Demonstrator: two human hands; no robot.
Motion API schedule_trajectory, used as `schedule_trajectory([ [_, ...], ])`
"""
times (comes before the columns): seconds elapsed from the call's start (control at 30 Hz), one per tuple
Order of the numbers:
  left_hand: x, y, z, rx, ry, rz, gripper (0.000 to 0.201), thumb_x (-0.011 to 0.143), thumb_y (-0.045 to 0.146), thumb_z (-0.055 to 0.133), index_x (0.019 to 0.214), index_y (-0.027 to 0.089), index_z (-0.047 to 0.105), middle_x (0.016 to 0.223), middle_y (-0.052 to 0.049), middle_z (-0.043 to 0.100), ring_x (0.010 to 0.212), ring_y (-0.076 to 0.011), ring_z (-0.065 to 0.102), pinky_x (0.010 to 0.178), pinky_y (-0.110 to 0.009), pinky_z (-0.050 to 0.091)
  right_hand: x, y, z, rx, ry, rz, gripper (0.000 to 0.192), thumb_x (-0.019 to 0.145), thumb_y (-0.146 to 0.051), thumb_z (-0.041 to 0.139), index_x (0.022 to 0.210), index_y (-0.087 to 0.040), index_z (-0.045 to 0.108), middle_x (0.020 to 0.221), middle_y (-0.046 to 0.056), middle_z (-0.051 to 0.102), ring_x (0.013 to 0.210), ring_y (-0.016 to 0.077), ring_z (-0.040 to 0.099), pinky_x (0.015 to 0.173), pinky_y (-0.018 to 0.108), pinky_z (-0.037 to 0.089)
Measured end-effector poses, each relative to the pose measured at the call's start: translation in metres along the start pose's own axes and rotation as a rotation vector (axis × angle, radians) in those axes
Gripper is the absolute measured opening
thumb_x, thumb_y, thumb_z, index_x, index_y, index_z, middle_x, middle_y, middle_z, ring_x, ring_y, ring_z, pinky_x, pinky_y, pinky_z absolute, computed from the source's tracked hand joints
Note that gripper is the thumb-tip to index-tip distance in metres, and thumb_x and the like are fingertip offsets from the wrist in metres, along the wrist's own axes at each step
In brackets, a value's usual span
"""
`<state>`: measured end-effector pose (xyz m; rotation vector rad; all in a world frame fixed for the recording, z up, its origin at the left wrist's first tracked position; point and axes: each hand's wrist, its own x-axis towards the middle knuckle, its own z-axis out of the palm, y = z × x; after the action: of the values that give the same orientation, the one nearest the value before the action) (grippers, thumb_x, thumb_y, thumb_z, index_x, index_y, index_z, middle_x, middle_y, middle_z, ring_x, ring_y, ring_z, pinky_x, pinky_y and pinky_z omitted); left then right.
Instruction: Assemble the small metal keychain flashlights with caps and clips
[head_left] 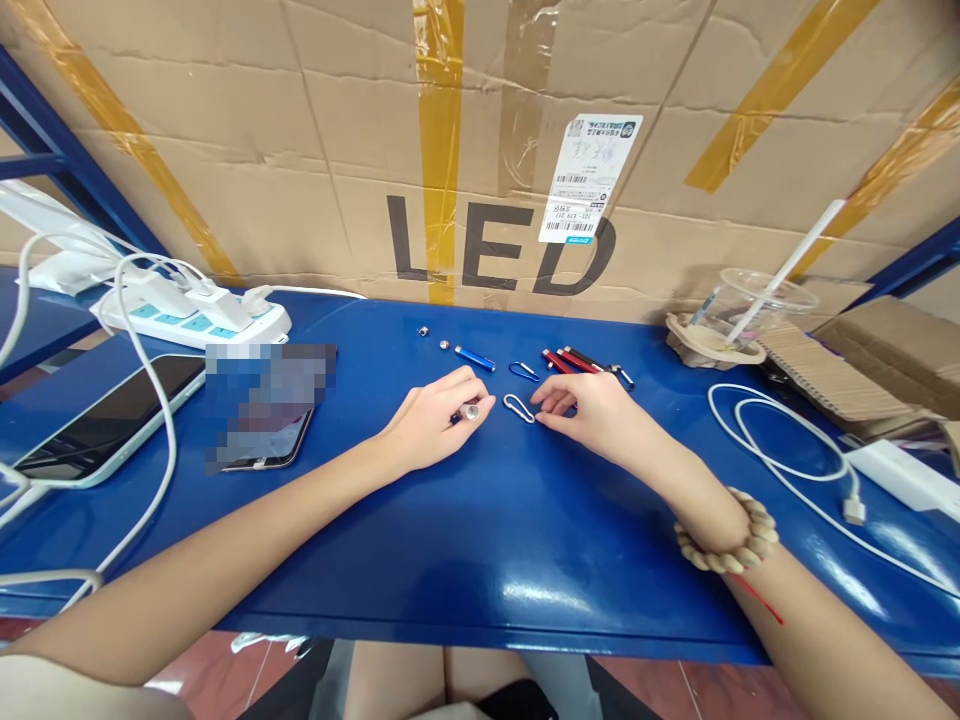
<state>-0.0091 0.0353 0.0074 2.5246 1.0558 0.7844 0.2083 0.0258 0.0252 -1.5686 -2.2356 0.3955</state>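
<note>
My left hand [441, 417] is closed around a small flashlight [470, 411]; its round silver end points toward me, and the fingers hide most of its dark body. My right hand [592, 408] has its fingers bent and apart, with the thumb at the near end of a silver carabiner [517, 408]; whether they touch I cannot tell. Behind that lies a blue carabiner [523, 371]. Several red and black tubes [574, 360] sit partly hidden behind my right hand. A blue tube [475, 358] rests beyond my left hand, beside a small silver piece [444, 345] and another metal piece [424, 331].
A large cardboard box [345, 150] walls off the back of the blue table [450, 540]. Phones [112, 415] and a power strip [195, 318] with loose cables lie left. At right are a plastic cup [757, 300] with a straw, a notebook [832, 375] and a white cable [787, 470].
</note>
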Motion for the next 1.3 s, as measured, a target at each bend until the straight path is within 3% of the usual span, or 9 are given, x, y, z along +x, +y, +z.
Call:
schedule_trajectory([
  [0.17, 0.0, 0.001, 0.0, 0.027, -0.049, 0.002, 0.03, 0.092, 0.03, 0.032, 0.073, 0.019, 0.053, 0.072, 0.001, 0.053, 0.068, -0.0106, 0.05, 0.063, -0.02, 0.038, -0.001, -0.004, 0.002, -0.011, 0.107, -0.003, 0.008, 0.072, -0.013, 0.067, 0.079, -0.016, 0.071, 0.069, 0.003, 0.072, 0.06, 0.0156, 0.067, 0.06, 0.026, 0.054],
  [0.3, -0.001, 0.0, 0.002, 0.085, -0.069, -0.004, 0.024, 0.088, 0.027, 0.035, 0.073, 0.019, 0.053, 0.065, 0.002, 0.055, 0.062, -0.0116, 0.053, 0.058, -0.021, 0.036, -0.008, -0.028, 0.007, 0.256, 0.313, -0.159, 0.009, 0.076, -0.023, 0.068, 0.081, -0.019, 0.073, 0.078, 0.003, 0.073, 0.065, 0.0142, 0.066, 0.056, 0.023, 0.053],
  [0.4, -0.001, -0.003, 0.003, 0.138, -0.103, 0.032, 0.02, 0.084, 0.024, 0.039, 0.07, 0.019, 0.052, 0.059, 0.002, 0.056, 0.056, -0.0132, 0.055, 0.053, -0.022, 0.033, -0.016, -0.044, 0.014, 0.384, 0.328, -0.298, 0.007, 0.075, -0.022, 0.068, 0.081, -0.021, 0.073, 0.08, 0.002, 0.072, 0.071, 0.0145, 0.066, 0.06, 0.024, 0.054],
  [0.63, -0.001, -0.004, 0.004, 0.113, -0.212, 0.1, 0.022, 0.086, 0.025, 0.038, 0.077, 0.019, 0.058, 0.075, -0.003, 0.068, 0.07, -0.0175, 0.065, 0.06, -0.024, 0.042, -0.021, -0.042, 0.027, 0.242, 0.413, -0.523, 0.017, 0.084, -0.02, 0.058, 0.095, -0.025, 0.071, 0.087, 0.002, 0.072, 0.077, 0.0134, 0.066, 0.072, 0.025, 0.055],
  [0.9, -0.002, -0.002, 0.003, 0.129, -0.183, 0.1, 0.023, 0.084, 0.023, 0.037, 0.068, 0.019, 0.052, 0.063, -0.001, 0.063, 0.06, -0.0154, 0.06, 0.055, -0.023, 0.036, -0.023, -0.04, 0.028, 0.11, 0.437, -0.628, 0.024, 0.086, -0.016, 0.056, 0.105, -0.025, 0.067, 0.087, 0.0, 0.073, 0.074, 0.0114, 0.066, 0.071, 0.023, 0.054],
  [1.0, -0.001, -0.002, 0.004, 0.129, -0.113, 0.05, 0.027, 0.086, 0.026, 0.036, 0.067, 0.018, 0.053, 0.061, -0.001, 0.06, 0.058, -0.014, 0.058, 0.055, -0.022, 0.035, -0.021, -0.039, 0.022, 0.078, 0.477, -0.519, 0.022, 0.086, -0.02, 0.056, 0.103, -0.023, 0.068, 0.089, 0.001, 0.073, 0.075, 0.0119, 0.066, 0.068, 0.022, 0.053],
  [1.1, -0.001, 0.001, 0.003, 0.122, -0.045, -0.057, 0.038, 0.091, 0.035, 0.032, 0.063, 0.018, 0.051, 0.054, 0.001, 0.054, 0.051, -0.0115, 0.052, 0.053, -0.022, 0.032, -0.015, -0.031, 0.011, -0.03, 0.531, -0.26, 0.022, 0.087, -0.023, 0.053, 0.103, -0.024, 0.068, 0.091, 0.002, 0.072, 0.073, 0.0126, 0.065, 0.056, 0.022, 0.05],
  [1.23, 0.0, 0.004, 0.001, 0.105, -0.021, -0.099, 0.04, 0.091, 0.038, 0.031, 0.061, 0.018, 0.048, 0.053, 0.002, 0.052, 0.05, -0.0103, 0.049, 0.053, -0.021, 0.03, -0.007, -0.014, 0.0, -0.326, 0.387, -0.02, 0.015, 0.08, -0.022, 0.061, 0.091, -0.024, 0.071, 0.095, 0.003, 0.071, 0.091, 0.0217, 0.065, 0.058, 0.026, 0.047],
  [1.3, 0.0, 0.005, 0.001, 0.105, -0.014, -0.098, 0.04, 0.091, 0.039, 0.031, 0.061, 0.018, 0.049, 0.054, 0.002, 0.053, 0.051, -0.0104, 0.049, 0.054, -0.021, 0.031, -0.006, -0.009, -0.003, -0.385, 0.282, 0.072, 0.012, 0.077, -0.027, 0.065, 0.087, -0.024, 0.072, 0.097, 0.003, 0.071, 0.089, 0.0229, 0.065, 0.056, 0.027, 0.044],
])
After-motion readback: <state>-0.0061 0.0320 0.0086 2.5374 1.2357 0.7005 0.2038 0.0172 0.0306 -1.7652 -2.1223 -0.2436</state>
